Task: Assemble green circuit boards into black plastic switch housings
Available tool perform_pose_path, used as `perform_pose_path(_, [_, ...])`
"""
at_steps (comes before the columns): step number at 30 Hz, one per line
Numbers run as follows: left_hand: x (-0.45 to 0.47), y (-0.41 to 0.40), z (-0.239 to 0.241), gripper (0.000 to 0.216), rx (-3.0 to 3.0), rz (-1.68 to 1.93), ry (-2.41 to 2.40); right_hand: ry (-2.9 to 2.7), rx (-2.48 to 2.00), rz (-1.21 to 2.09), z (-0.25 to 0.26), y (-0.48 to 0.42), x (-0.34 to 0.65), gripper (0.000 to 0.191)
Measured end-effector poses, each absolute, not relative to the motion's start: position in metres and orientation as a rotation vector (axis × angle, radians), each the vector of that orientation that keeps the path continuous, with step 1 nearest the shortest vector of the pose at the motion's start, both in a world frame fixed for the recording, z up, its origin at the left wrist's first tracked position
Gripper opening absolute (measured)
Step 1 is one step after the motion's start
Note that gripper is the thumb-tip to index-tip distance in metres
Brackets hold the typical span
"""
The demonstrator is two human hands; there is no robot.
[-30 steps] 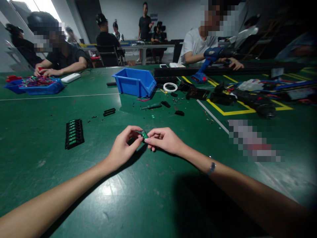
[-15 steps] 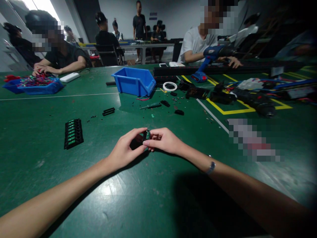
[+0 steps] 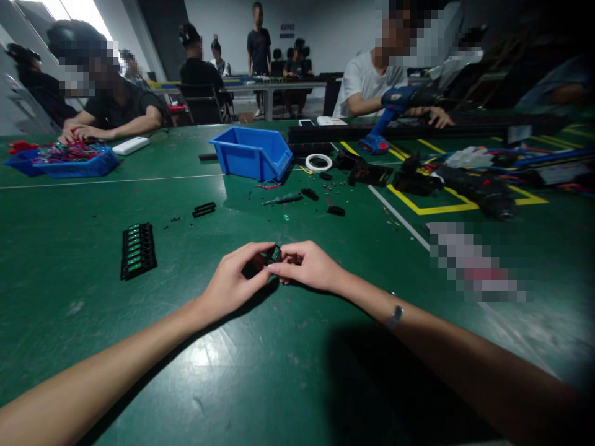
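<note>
Between my two hands is a small black housing with a green circuit board [image 3: 275, 254], held just above the table. My left hand [image 3: 238, 271] grips its left side between thumb and fingers. From the right, my right hand [image 3: 310, 265] pinches the same piece, its thumb at the lower edge and its other fingers curled behind. Left of my hands lies a row of similar black housings with green boards [image 3: 138, 251], set side by side. Two black rectangular frames [image 3: 204, 209] rest farther up the table.
Beyond my hands are a screwdriver [image 3: 283, 199], a blue bin [image 3: 253, 155], a white tape ring [image 3: 318, 162] and scattered small black parts. A blue cordless drill [image 3: 383, 121] and cables stand to the right. At the far side, people sit, one by a blue tray of wires [image 3: 77, 164].
The small housing has tilted slightly between my fingers, and both hands have shifted a little. Everything else on the table lies as before.
</note>
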State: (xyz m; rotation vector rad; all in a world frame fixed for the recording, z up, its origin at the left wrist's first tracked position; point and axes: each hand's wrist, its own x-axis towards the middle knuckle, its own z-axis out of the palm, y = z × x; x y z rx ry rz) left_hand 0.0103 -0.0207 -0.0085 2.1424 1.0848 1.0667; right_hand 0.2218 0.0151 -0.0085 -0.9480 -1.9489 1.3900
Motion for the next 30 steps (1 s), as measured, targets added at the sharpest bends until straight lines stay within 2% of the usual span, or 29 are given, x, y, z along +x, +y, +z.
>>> perform_pose_path(11, [0.0111,-0.0195,-0.0078,0.026,1.79,1.035,1.07,-1.741,-0.905,1.272,-0.005,0.0145,0.2241,0.034])
perform_pose_path(14, [0.0117,-0.0183,-0.0082,0.025,1.767,1.029,1.043,-1.688,-0.903,1.249,-0.006,0.0174,0.2231,0.025])
perform_pose_path(22, [0.0124,-0.0173,-0.0147,0.016,1.857,1.024,1.077,-1.781,-0.881,1.303,-0.0075,0.0194,0.2215,0.022])
perform_pose_path(30, [0.0075,-0.0109,-0.0091,0.016,2.098,0.98,1.183,-1.931,-0.91,0.968,-0.0114,0.0192,0.22,0.01])
